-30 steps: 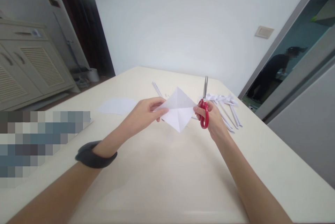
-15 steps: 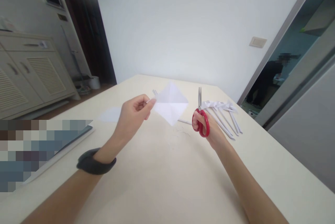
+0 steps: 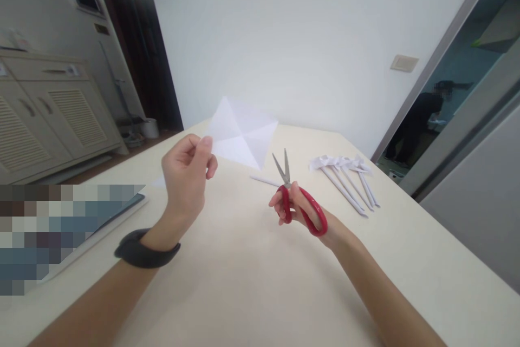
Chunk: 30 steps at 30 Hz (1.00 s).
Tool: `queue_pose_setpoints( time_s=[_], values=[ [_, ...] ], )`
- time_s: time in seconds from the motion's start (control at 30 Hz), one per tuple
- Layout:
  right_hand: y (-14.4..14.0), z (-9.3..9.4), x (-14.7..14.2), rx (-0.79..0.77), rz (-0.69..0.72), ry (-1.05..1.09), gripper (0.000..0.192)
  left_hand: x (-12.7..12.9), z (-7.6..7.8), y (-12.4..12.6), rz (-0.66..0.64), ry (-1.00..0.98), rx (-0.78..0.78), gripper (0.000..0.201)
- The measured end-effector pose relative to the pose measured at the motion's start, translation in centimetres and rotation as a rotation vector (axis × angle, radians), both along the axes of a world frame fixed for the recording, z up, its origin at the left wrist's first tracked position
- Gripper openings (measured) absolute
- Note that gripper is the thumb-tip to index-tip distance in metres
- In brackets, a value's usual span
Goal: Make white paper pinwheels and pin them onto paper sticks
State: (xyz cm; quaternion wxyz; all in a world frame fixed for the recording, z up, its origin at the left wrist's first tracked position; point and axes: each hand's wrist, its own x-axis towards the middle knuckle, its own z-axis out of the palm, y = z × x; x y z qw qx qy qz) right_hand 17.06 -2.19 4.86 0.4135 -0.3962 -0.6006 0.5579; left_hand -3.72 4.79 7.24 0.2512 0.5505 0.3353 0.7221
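A: From the head camera, what does the left hand (image 3: 187, 168) have?

B: A white paper sheet (image 3: 244, 136), pinched at its near-left corner between thumb and fingers; the sheet hangs in the air above the table (image 3: 227, 271), tilted, with creases crossing near its middle; a dark wristband (image 3: 146, 249) circles that wrist.

A: And the right hand (image 3: 299, 207)?

B: It grips red-handled scissors (image 3: 287, 183), with the handle loops around its digits; the blades are spread in a narrow V and point up and away from the person; they stand below and to the right of the sheet, apart from it.

A: What lies about them?

B: A thin white paper tube (image 3: 264, 179) lies on the table just behind the scissors; farther right, several more rolled tubes (image 3: 345, 190) lie side by side, with folded white paper pieces (image 3: 337, 162) at their far ends; at the left edge there is a flat object (image 3: 122, 214), mostly blurred out, so I cannot tell what it is.

A: Anything past the table?

B: A pale wall (image 3: 276, 44) with a switch plate (image 3: 404, 63); a louvred cabinet (image 3: 60, 114) to the left; through the doorway on the right, a person in dark clothes (image 3: 418, 119), bending forward.
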Motion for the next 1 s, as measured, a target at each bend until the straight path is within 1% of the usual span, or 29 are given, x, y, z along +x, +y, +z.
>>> queue_pose_setpoints(
  time_s=[0.1,0.2,0.37,0.5,0.67,0.83,1.0],
  values=[
    [-1.0,0.4,-0.4,-0.01,0.081,-0.085,0.046,0.0,0.0,-0.4,0.037,0.027,-0.026,0.034],
    [-1.4,0.6,-1.3,-0.057,0.124,-0.071,0.046,0.1,-0.1,-0.5,0.039,0.054,-0.019,0.033],
    [-1.5,0.5,-2.5,-0.12,0.074,0.021,0.048,0.3,-0.5,-0.3,-0.024,0.055,0.014,0.033],
    [-1.5,0.3,-2.8,-0.157,0.06,0.024,0.048,0.5,-0.6,-0.3,-0.038,0.078,-0.012,0.034],
    [-1.5,0.2,-2.9,-0.16,0.054,0.026,0.045,0.9,-0.5,-0.7,-0.083,0.092,0.005,0.033],
    [-1.4,0.1,-2.9,-0.162,0.039,0.052,0.044,1.0,-0.5,-0.8,-0.128,0.1,-0.07,0.033],
    [-1.3,-0.2,-2.9,-0.163,0.035,0.086,0.047,0.9,-0.4,-0.7,-0.186,0.08,-0.091,0.032]
  ],
)
